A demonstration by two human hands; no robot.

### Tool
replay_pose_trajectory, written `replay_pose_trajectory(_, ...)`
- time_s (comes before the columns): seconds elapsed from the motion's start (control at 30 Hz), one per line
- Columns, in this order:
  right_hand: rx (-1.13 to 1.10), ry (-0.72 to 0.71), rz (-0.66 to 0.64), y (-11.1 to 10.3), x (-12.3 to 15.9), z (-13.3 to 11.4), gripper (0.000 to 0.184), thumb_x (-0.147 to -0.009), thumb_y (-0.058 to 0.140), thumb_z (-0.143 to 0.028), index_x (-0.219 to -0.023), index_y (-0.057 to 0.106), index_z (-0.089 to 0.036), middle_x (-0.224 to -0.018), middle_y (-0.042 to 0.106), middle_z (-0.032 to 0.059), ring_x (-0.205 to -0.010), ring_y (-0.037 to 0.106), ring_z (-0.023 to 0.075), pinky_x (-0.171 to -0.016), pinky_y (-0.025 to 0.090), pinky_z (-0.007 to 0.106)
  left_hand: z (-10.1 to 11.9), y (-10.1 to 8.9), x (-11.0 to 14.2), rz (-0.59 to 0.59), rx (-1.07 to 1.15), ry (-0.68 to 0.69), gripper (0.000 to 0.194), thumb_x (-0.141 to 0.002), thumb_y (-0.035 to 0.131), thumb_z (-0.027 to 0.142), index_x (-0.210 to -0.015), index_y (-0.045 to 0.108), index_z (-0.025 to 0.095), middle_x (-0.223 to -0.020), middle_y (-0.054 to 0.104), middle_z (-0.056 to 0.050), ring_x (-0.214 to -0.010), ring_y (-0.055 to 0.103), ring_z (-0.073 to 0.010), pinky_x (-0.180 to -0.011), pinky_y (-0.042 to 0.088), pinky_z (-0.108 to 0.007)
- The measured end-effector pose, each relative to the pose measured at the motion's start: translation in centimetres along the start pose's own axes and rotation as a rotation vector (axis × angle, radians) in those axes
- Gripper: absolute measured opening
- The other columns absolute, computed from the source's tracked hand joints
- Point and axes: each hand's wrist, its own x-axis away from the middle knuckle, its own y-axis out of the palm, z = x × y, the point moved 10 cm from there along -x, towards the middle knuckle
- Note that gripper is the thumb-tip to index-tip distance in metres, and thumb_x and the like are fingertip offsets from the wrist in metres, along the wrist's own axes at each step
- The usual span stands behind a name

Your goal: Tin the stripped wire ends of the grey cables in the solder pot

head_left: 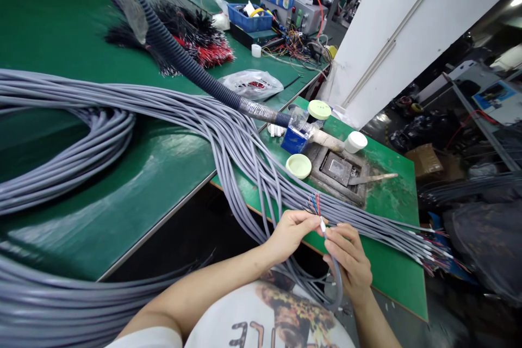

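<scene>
My left hand (296, 231) pinches the end of a grey cable at a white band (323, 225). From that end, thin red, blue and dark wires (315, 204) fan out upward. Just below the band, my right hand (348, 258) has its fingers closed round the same grey cable (336, 283), which curves down toward my shirt. Behind both hands a thick bundle of grey cables (326, 196) runs across the green table, its stripped ends (438, 253) lying at the right.
A solder pot (339, 168) with a flat stick (373, 178) across it sits beyond the bundle. Around it are a pale green dish (299, 166), a white cup (355, 142) and a blue box (294, 140). A ribbed hose (191, 70) hangs overhead. Coiled cables (65, 174) lie left.
</scene>
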Motion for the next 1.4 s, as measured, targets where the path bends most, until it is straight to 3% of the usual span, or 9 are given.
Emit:
replay_pose_trajectory(0.33,-0.063,-0.018,0.018,0.2,0.0,-0.2,0.043,-0.084,0.059,-0.013,-0.125,0.057,-0.027,-0.114,0.068,0.0082,-0.106,0.059,0.0257,-0.089,0.046,0.055,-0.1,-0.2,0.1,-0.005,0.024,-0.015,0.029,-0.082,0.064,0.035,-0.064,0.071,0.012,-0.077,0.073,-0.007,-0.086,0.065,-0.0190,-0.081,0.045,-0.026)
replay_pose_trajectory(0.47,-0.103,-0.011,0.018,0.2,0.0,-0.3,0.045,-0.084,0.058,-0.013,-0.126,0.056,-0.028,-0.114,0.068,0.0077,-0.106,0.059,0.0264,-0.089,0.046,0.056,-0.9,-0.1,-0.1,-0.015,0.147,-0.053,0.025,-0.079,0.067,0.033,-0.065,0.069,0.012,-0.069,0.069,-0.004,-0.073,0.062,-0.0140,-0.075,0.044,-0.024)
replay_pose_trajectory(0.67,-0.144,-0.038,-0.002,0.6,0.0,-1.0,0.043,-0.084,0.057,-0.014,-0.125,0.057,-0.028,-0.112,0.069,0.0078,-0.105,0.059,0.0255,-0.088,0.047,0.054,-1.3,1.4,-0.3,-0.087,0.450,-0.144,0.026,-0.070,0.072,0.031,-0.059,0.061,0.011,-0.057,0.060,-0.002,-0.053,0.052,-0.0085,-0.057,0.038,-0.021)
replay_pose_trajectory(0.83,-0.062,-0.061,-0.061,0.8,0.6,-2.4,0.044,-0.081,0.058,-0.010,-0.123,0.058,-0.025,-0.116,0.067,0.0079,-0.109,0.056,0.0252,-0.092,0.046,0.052,-2.0,3.1,-0.3,-0.146,0.435,-0.233,0.031,-0.065,0.072,0.034,-0.052,0.058,0.010,-0.053,0.057,-0.002,-0.046,0.046,-0.0078,-0.049,0.032,-0.021)
replay_pose_trajectory(0.97,0.172,0.020,-0.024,-2.7,2.8,-2.6,0.042,-0.076,0.059,-0.008,-0.115,0.062,-0.025,-0.118,0.063,0.0076,-0.110,0.055,0.0259,-0.093,0.046,0.051,-1.5,4.8,-0.5,-0.309,0.064,-0.205,0.040,-0.082,0.058,0.046,-0.065,0.066,0.011,-0.059,0.064,-0.004,-0.057,0.056,-0.0120,-0.062,0.042,-0.025)
replay_pose_trajectory(1.1,0.574,0.278,-0.041,-8.9,8.6,-1.1,0.033,-0.071,0.060,-0.007,-0.098,0.066,-0.024,-0.111,0.066,0.0064,-0.108,0.056,0.0279,-0.095,0.043,0.052,2.0,4.5,-1.6,-0.327,-0.498,0.151,0.033,-0.087,0.054,0.043,-0.092,0.071,0.015,-0.080,0.070,-0.007,-0.077,0.060,-0.0170,-0.077,0.044,-0.030)
replay_pose_trajectory(1.17,0.732,0.491,-0.174,-11.1,12.6,0.6,0.027,-0.074,0.056,-0.012,-0.096,0.066,-0.022,-0.106,0.068,0.0070,-0.103,0.059,0.0290,-0.093,0.042,0.053,3.0,5.0,-1.7,-0.352,-0.774,0.360,0.026,-0.088,0.054,0.037,-0.095,0.070,0.017,-0.087,0.070,-0.007,-0.082,0.058,-0.0179,-0.080,0.042,-0.032)
replay_pose_trajectory(1.27,0.703,0.702,-0.325,-12.0,17.2,2.0,0.030,-0.080,0.048,-0.016,-0.105,0.065,-0.019,-0.104,0.069,0.0085,-0.096,0.063,0.0268,-0.085,0.048,0.046,1.9,6.4,-1.7,-0.402,-1.175,0.546,0.022,-0.089,0.053,0.032,-0.100,0.067,0.018,-0.094,0.068,-0.007,-0.089,0.055,-0.0209,-0.080,0.038,-0.036)
replay_pose_trajectory(1.4,0.408,0.868,-0.270,-9.2,17.6,2.7,0.028,-0.087,0.049,-0.027,-0.108,0.065,-0.020,-0.108,0.069,0.0088,-0.100,0.063,0.0251,-0.087,0.049,0.042,-0.6,7.7,-2.5,-0.368,-1.563,0.579,0.016,-0.087,0.055,0.028,-0.098,0.063,0.018,-0.096,0.063,-0.008,-0.091,0.051,-0.0242,-0.074,0.035,-0.038)
